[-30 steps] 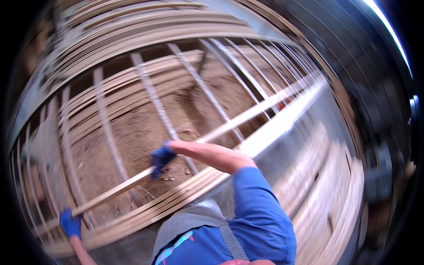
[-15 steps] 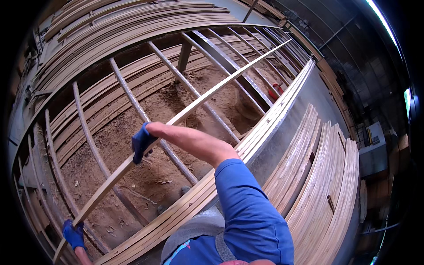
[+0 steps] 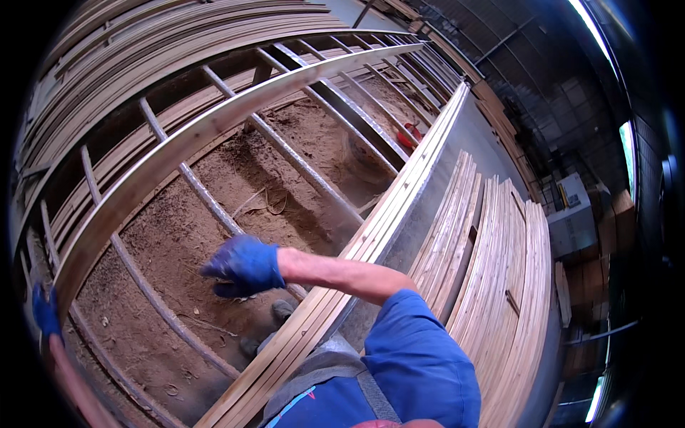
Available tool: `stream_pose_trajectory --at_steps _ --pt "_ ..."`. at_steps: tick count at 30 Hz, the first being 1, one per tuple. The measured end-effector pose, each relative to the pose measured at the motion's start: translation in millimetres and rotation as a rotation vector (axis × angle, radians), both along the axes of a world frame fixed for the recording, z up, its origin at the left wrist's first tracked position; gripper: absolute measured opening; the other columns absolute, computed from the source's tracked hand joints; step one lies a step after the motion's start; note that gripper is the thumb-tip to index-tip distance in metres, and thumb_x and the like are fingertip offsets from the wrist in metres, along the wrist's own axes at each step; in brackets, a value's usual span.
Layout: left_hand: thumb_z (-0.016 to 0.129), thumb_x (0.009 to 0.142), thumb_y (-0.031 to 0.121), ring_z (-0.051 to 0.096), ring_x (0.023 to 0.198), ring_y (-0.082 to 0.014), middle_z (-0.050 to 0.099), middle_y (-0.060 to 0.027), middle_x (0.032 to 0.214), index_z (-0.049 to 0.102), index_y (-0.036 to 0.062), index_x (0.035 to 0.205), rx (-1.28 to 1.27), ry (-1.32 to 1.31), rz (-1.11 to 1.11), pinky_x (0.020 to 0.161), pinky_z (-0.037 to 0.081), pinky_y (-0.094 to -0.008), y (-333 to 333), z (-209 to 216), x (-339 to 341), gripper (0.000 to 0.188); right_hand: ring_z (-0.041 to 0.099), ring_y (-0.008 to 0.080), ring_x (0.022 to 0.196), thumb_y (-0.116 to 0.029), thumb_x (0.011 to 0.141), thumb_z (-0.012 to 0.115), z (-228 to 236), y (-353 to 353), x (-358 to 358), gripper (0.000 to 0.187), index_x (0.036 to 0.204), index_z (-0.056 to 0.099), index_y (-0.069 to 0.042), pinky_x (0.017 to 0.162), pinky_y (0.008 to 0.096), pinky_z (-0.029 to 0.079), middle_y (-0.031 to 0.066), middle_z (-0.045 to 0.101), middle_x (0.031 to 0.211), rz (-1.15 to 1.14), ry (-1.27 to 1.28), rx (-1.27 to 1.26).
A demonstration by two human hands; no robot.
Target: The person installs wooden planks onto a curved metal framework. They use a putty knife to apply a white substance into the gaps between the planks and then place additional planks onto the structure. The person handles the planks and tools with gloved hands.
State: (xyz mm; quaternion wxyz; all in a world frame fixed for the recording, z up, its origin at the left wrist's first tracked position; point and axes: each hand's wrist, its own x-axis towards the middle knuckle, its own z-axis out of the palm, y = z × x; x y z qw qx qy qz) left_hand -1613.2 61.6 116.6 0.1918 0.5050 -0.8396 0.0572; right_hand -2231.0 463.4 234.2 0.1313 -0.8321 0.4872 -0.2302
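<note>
A long wooden board [image 3: 187,137] lies slantwise across the metal crossbars, its wide face turned toward me and its far end at the back of the frame. At the near left end, my left hand [image 3: 46,312] in a blue glove grips the board's edge. My right hand [image 3: 246,267], also in a blue glove, hangs over the sawdust-covered ground, apart from the board. It holds nothing; its thumb stands away from the fingers, which are slightly blurred. Right beside its forearm runs a row of narrow wooden strips [image 3: 378,225] along the near rail.
Metal crossbars [image 3: 303,167] span the rack over sawdust [image 3: 185,250]. Long timber [image 3: 164,32] lies beyond the far rail. Stacked boards [image 3: 492,285] lie to my right, near a pale cabinet [image 3: 573,207]. A red object [image 3: 409,135] sits by the strips. My shoes [image 3: 282,312] show below.
My right hand has let go of the board and moved toward me. The board has shifted toward the far rail and turned its wide face to me; my left hand moved left with it.
</note>
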Motion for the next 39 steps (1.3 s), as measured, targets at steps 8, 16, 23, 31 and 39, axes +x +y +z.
stream_pose_trajectory --at_steps 8,16,23,31,39 --pt "0.067 0.084 0.024 0.06 0.102 -0.0411 0.064 -0.0238 0.11 0.063 -0.002 0.113 0.256 0.138 -0.542 0.092 0.045 -0.0445 277.4 78.6 -301.7 0.039 0.063 0.038 0.081 -0.034 0.08 0.066 -48.1 102.4 15.9 0.03 0.097 0.065 -0.009 0.07 0.0485 0.051 0.0162 0.065 0.083 -0.056 -0.047 0.3" --pt "0.066 0.089 0.026 0.059 0.111 -0.0365 0.063 -0.0246 0.116 0.058 -0.0037 0.124 0.233 0.09 0.079 0.096 0.046 -0.0414 526.3 70.4 -167.3 0.046 0.064 0.0399 0.087 -0.036 0.08 0.064 -71.2 114.3 76.5 0.04 0.105 0.066 -0.005 0.076 0.0489 0.051 0.0202 0.067 0.09 0.181 -0.15 0.422" --pt "0.069 0.089 0.036 0.062 0.099 -0.0318 0.064 -0.0206 0.113 0.059 0.0047 0.128 0.258 0.034 0.428 0.086 0.052 -0.0406 618.4 102.0 -142.8 0.051 0.065 0.0414 0.09 -0.049 0.084 0.059 -82.7 125.7 128.6 0.05 0.103 0.068 -0.004 0.08 0.0488 0.051 0.023 0.068 0.093 0.187 0.01 0.662" --pt "0.062 0.091 0.02 0.06 0.102 -0.0391 0.065 -0.0224 0.108 0.064 -0.0019 0.112 0.095 0.102 0.0 0.092 0.046 -0.0429 513.9 26.6 -117.8 0.03 0.065 0.0383 0.091 -0.06 0.085 0.055 -102.9 111.1 126.1 0.054 0.096 0.073 -0.01 0.081 0.0461 0.05 0.0181 0.07 0.093 0.119 0.023 0.715" --pt "0.066 0.088 0.03 0.064 0.073 -0.0361 0.065 -0.0188 0.08 0.066 0.0025 0.085 0.586 0.167 -0.193 0.068 0.05 -0.0407 482.9 7.5 -92.9 0.028 0.065 0.0389 0.087 -0.057 0.084 0.057 -73.1 123.7 125.7 0.049 0.093 0.071 -0.011 0.077 0.0476 0.051 0.0185 0.069 0.09 -0.056 0.133 0.585"
